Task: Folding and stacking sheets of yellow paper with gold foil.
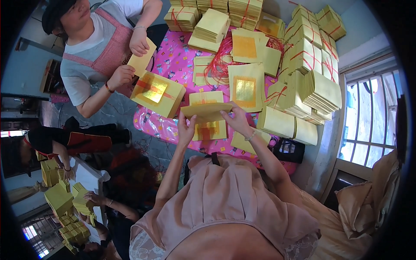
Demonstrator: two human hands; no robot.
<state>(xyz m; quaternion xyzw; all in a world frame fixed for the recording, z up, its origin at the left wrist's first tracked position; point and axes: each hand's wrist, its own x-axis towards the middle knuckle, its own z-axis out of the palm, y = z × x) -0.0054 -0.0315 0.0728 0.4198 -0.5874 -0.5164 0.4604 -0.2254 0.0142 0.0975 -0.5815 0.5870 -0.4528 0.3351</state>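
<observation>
Both my hands hold a thin stack of yellow joss paper (pixel 206 112) tilted above the table's near edge. My left hand (pixel 186 129) pinches its left end, thumb in front, and my right hand (pixel 237 120) grips the right end. Under the held paper lies another joss paper stack (pixel 219 132) with an orange-gold patch, partly covered. To its upper right is a stack with a gold foil square (pixel 244 92). A thick block of joss paper (pixel 158 95) with a red band sits at the left table edge.
Across the pink patterned tablecloth (pixel 175 47) lie loose red ties (pixel 219 65). Tied bundles (pixel 303 60) pile up at the right, beside a barred window (pixel 370 117). A co-worker (pixel 99 47) at upper left holds paper. Other people handle yellow stacks at a white table (pixel 93 171) lower left.
</observation>
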